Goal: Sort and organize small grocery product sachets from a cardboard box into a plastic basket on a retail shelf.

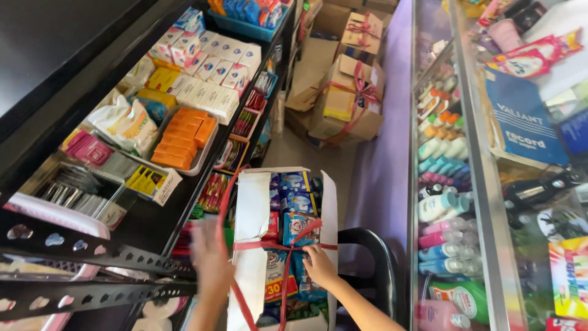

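The box sits on a chair before me, packets in it, string across its top. My right hand rests on the string; my left hand is beside the box. Shelves stand left, a glass counter right, more boxes behind.

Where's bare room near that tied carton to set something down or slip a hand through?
Bare floor shows between the open carton and the tied cartons farther down the aisle. The shelves on the left and the glass counter on the right are packed. The right hand rests at the red string.
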